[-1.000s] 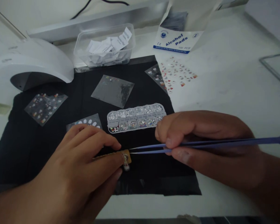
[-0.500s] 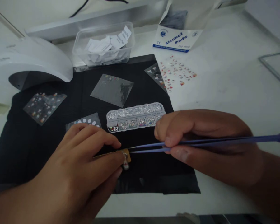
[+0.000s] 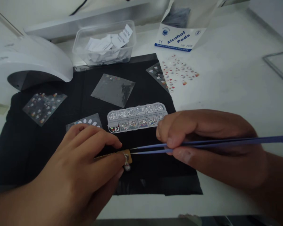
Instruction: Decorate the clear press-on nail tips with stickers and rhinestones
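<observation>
My left hand (image 3: 85,160) is closed around a small gold-coloured piece (image 3: 128,154) with a clear, shiny rounded bit (image 3: 127,167) at its end. Most of that piece is hidden under my fingers, so its kind does not show. In my right hand (image 3: 202,138) are long blue tweezers (image 3: 226,142), pinched between thumb and fingers. Their thin tips stand slightly apart, right beside the gold-coloured piece. Just beyond both hands lies a clear rhinestone case (image 3: 136,118), whose small compartments hold tiny stones. Its right end is partly behind my right hand.
Clear sticker sheets (image 3: 114,90) lie about a black cloth (image 3: 80,97). At the back stand a plastic tub (image 3: 81,44) of small white packets and an open alcohol pad box (image 3: 176,39). A white domed device (image 3: 44,56) occupies the left.
</observation>
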Available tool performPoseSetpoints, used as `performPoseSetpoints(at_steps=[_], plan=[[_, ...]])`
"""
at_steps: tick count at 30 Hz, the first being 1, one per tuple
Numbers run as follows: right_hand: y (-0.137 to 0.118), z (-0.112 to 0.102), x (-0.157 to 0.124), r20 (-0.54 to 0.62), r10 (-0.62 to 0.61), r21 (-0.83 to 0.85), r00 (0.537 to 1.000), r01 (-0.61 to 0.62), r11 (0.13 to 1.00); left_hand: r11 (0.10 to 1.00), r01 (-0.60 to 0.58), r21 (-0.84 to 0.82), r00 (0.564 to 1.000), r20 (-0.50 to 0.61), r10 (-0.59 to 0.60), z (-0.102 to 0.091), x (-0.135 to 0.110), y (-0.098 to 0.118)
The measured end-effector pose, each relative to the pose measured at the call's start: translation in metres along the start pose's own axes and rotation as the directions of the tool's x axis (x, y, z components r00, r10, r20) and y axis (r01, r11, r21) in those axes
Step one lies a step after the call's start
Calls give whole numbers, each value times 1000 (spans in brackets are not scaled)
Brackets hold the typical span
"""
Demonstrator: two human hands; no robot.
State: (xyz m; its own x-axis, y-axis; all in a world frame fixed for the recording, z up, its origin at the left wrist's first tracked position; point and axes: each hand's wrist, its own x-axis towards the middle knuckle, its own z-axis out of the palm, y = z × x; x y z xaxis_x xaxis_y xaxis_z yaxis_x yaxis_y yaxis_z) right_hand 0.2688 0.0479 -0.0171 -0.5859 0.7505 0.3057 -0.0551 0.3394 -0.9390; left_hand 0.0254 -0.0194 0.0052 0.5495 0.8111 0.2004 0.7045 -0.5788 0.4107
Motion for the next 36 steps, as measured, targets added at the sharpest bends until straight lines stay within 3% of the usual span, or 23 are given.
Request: performPoseSetpoints(at_steps=[13,19,25,36], plan=[[1,0,-1,-1,-17,2,1000,17,1000,1000,-4,9,1000,20,4,-1,-1,1],[1,-2,0,1,1,-6,1000,-1,1000,997,40,-67,999,-22,-41,-3,-2,0],[1,-1,1,-15,-4,5,1000,4,1000,972,112,-206,994,12,-112,-5,-1,-1],[1,-2,-1,10,-3,-1,1000,3,1000,993,62,-102,998,-1,-62,-1,-2,-1]])
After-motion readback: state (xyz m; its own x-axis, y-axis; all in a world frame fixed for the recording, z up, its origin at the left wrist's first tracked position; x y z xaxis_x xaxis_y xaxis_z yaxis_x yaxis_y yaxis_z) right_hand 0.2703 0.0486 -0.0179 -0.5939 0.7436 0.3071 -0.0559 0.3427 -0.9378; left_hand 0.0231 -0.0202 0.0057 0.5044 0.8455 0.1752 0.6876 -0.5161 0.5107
